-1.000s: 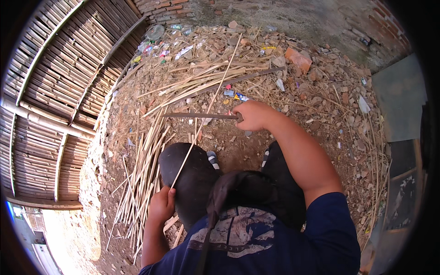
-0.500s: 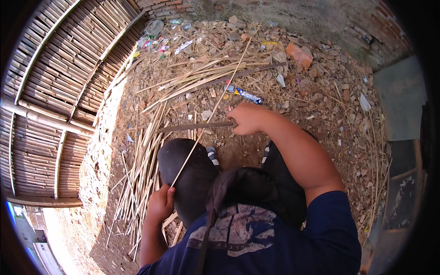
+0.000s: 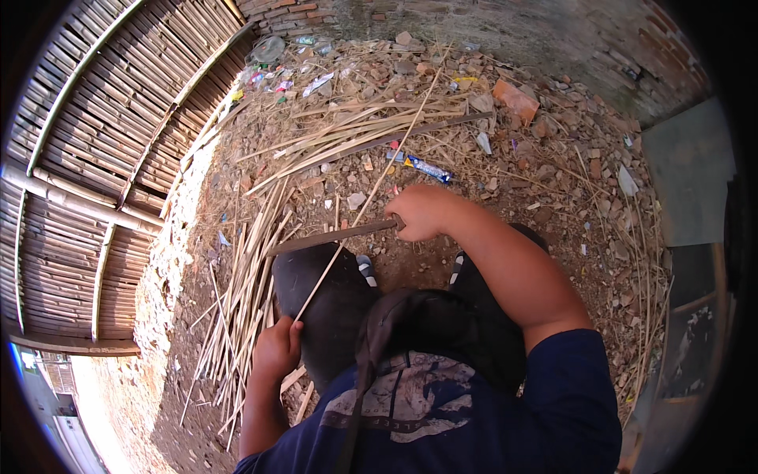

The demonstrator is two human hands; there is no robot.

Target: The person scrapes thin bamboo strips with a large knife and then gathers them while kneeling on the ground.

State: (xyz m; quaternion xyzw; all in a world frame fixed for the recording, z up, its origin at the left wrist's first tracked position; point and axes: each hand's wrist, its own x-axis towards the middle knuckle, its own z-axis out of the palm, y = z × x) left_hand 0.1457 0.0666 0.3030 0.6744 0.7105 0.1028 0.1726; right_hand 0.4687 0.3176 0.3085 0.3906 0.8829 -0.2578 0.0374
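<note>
My left hand [image 3: 275, 347], low beside my left knee, is closed with the thumb on the near end of a long thin bamboo strip [image 3: 382, 175]. The strip slants up and away to the right, past my knee and over the ground. In my right hand [image 3: 420, 212] is the handle of a long dark knife [image 3: 308, 243], its blade pointing left. Where blade and strip cross, just above my left knee, they look to be in contact. My right fingers are wrapped round the handle and partly hidden.
Bamboo strips [image 3: 237, 316] lie in a loose heap left of my legs, with more strips [image 3: 347, 142] ahead. Rubble, a broken brick [image 3: 516, 101] and a blue wrapper [image 3: 429, 168] litter the ground. A bamboo-slat panel [image 3: 87, 118] stands left, a brick wall [image 3: 505, 28] at the far side.
My right hand has drawn the knife slightly nearer to me along the strip, and the blade's tip has dropped toward my left knee. My left hand keeps its place.
</note>
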